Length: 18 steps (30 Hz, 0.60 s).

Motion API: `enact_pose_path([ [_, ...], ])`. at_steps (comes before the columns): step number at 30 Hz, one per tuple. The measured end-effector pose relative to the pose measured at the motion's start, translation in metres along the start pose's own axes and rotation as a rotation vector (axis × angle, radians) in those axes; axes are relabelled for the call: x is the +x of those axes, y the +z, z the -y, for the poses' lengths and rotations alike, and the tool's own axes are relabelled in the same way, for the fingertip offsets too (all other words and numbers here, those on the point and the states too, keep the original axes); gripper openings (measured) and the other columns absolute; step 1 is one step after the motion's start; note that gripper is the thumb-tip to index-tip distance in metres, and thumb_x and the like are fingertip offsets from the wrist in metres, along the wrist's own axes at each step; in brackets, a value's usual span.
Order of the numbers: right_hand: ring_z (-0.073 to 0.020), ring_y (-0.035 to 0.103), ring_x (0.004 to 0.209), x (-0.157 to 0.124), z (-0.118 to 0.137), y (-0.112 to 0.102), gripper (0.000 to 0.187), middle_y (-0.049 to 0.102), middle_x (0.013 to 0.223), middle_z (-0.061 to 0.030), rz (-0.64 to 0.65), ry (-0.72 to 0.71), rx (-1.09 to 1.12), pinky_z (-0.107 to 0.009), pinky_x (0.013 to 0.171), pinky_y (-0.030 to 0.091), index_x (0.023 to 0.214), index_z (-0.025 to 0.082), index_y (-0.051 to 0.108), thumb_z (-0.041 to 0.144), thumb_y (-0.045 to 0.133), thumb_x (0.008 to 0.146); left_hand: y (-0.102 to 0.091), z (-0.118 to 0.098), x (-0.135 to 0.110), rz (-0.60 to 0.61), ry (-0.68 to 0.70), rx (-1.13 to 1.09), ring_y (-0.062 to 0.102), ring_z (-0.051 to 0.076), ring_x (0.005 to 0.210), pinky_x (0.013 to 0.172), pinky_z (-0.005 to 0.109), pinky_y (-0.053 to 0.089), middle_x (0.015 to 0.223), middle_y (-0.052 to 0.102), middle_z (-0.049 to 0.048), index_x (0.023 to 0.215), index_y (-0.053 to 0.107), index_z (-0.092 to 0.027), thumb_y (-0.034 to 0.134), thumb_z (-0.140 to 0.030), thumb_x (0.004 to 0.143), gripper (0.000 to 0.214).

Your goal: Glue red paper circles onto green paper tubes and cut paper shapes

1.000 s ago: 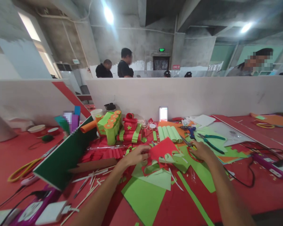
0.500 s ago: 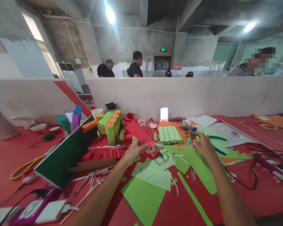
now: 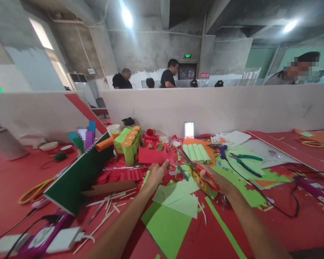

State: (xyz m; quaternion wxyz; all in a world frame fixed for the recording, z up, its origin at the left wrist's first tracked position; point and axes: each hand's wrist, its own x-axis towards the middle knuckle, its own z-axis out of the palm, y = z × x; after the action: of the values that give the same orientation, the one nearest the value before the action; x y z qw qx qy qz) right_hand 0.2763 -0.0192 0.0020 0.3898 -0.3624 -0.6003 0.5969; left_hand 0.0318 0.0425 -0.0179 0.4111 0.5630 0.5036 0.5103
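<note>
My left hand (image 3: 157,175) pinches the near edge of a red paper sheet (image 3: 149,155) with a star shape and holes on it. My right hand (image 3: 218,181) grips scissors (image 3: 190,163) by their red and yellow handles. The blades point up and left, a little right of the red sheet, and look parted. Pale green paper tubes (image 3: 196,154) lie side by side just behind the scissors. Below my hands are pale green sheets (image 3: 178,199) and a brighter green sheet (image 3: 166,225).
Green-handled pliers (image 3: 247,163) and a blue glue gun (image 3: 222,151) with a cord lie at right. A lit phone (image 3: 189,130) leans on the white partition (image 3: 218,108). At left are a green-and-orange paper model (image 3: 128,145), a dark green board (image 3: 72,187) and a purple power strip (image 3: 44,232).
My right hand has moved left from the tools at the right, bringing the scissors beside the red paper. My left hand has turned the red sheet, which lies more level now.
</note>
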Motion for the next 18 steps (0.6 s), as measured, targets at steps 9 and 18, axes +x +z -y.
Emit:
enact_pose_path([
  [9,-0.0087,0.047,0.049,-0.003,0.0,0.024,0.078,0.056,0.074,0.0002,0.19,0.123,-0.016,-0.02,0.044,0.042,0.126,0.021,0.05,0.081,0.047,0.077,-0.002,-0.014,-0.008,-0.099,0.045,0.069,0.062,0.02,0.063,0.066,0.029,0.046,0.06,0.067,0.0054,0.059,0.065,-0.017,0.05,-0.058,0.083,0.049],
  [18,-0.0081,0.049,0.048,0.013,-0.013,0.053,0.068,0.055,0.073,0.0015,0.126,0.057,-0.014,-0.019,0.045,0.044,0.122,0.021,0.051,0.077,0.045,0.083,0.005,-0.018,-0.014,-0.177,0.096,0.123,0.057,0.019,0.058,0.063,0.029,0.043,0.054,0.058,0.0024,0.054,0.057,-0.02,0.046,-0.059,0.087,0.052],
])
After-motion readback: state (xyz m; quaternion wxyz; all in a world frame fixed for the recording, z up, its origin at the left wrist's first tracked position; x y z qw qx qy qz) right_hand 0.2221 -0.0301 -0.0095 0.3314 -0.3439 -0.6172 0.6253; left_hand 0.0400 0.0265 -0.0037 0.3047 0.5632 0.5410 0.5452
